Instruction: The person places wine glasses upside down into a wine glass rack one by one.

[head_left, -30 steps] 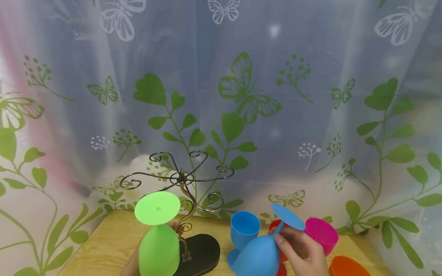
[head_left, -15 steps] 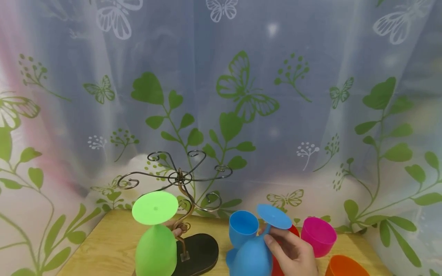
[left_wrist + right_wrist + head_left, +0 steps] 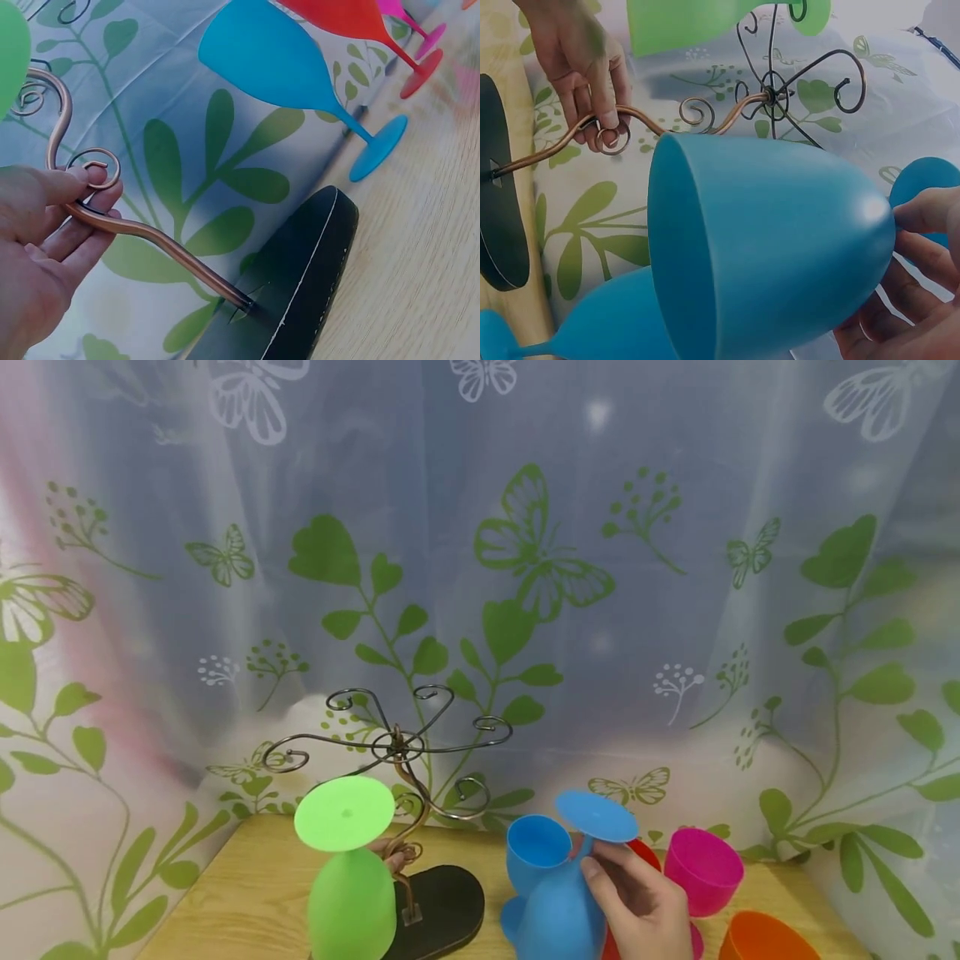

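My right hand (image 3: pixel 645 902) pinches the thin stem of a blue plastic goblet (image 3: pixel 558 910), held upside down with its round foot on top. In the right wrist view its bowl (image 3: pixel 780 240) fills the middle, the mouth facing the stand's side. My left hand (image 3: pixel 45 247) grips the curved copper post (image 3: pixel 172 247) of a metal goblet rack at a small scroll; in the head view that hand is mostly hidden. From one of the rack's wire arms (image 3: pixel 465 747) a green goblet (image 3: pixel 352 902) hangs foot up, in front of the post.
The rack's black oval base (image 3: pixel 450 902) stands on the wooden table (image 3: pixel 217 893). Right of it, a second blue goblet (image 3: pixel 536 847) stands upright, with red (image 3: pixel 647 853), pink (image 3: pixel 703 870) and orange (image 3: pixel 765 937) goblets further right. A patterned curtain (image 3: pixel 480 568) hangs behind.
My right hand has shifted slightly left with the blue goblet, which has turned from tilted to nearly upright, foot up. The left hand still holds the post, and the green goblet hangs as before.
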Motion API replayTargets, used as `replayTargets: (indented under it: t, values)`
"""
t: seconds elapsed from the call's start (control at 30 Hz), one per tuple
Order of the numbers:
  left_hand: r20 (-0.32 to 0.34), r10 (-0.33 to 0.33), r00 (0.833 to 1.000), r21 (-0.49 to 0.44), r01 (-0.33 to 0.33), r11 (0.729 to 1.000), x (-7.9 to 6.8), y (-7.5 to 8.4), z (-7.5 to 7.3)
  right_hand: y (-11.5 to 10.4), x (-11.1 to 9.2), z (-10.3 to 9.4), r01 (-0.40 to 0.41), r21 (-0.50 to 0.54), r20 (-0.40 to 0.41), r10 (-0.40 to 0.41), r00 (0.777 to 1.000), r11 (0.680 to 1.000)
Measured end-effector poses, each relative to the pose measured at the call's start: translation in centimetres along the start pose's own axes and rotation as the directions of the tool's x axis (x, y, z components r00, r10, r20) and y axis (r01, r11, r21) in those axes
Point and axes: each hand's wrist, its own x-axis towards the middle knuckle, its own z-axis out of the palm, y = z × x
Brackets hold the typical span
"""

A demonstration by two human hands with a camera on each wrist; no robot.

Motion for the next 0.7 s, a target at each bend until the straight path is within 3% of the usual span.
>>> replayTargets:
  t: [0.03,0.07,0.1,0.27,0.33,0.47,0.6,0.7]
  values:
    - [-0.065,-0.066,0.996,0.144,0.075,0.987,0.1,0.4,0.4,0.0,0.1,0.0,0.008,-0.002,0.001,-0.008,1.000,1.000]
    - [-0.120,-0.118,0.986,0.258,0.146,0.955,0.3,0.8,0.7,0.0,0.3,-0.1,0.015,-0.003,0.006,-0.015,1.000,1.000]
    - [-0.133,-0.128,0.983,0.337,0.166,0.927,0.4,1.1,0.8,0.0,0.4,-0.1,0.028,-0.006,0.011,-0.028,1.000,1.000]
    - [-0.127,-0.168,0.978,0.353,0.202,0.914,0.5,1.3,0.8,-0.3,1.2,-0.3,0.073,-0.026,0.041,-0.072,0.997,0.997]
    - [-0.117,-0.159,0.980,0.360,0.191,0.913,0.5,1.2,0.8,-0.5,1.5,-0.2,0.103,-0.023,0.061,-0.101,0.993,0.994]
    - [-0.137,-0.117,0.984,0.438,0.166,0.884,0.6,1.2,1.3,-0.9,1.8,0.4,0.163,0.014,0.096,-0.164,0.982,0.987]
    - [-0.161,-0.093,0.983,0.432,0.155,0.888,0.6,1.4,2.3,-1.2,2.1,1.3,0.196,0.078,0.116,-0.204,0.972,0.978]
    - [-0.139,-0.105,0.985,0.503,0.162,0.849,0.8,1.5,2.6,-1.5,2.3,1.9,0.198,0.109,0.137,-0.212,0.968,0.974]
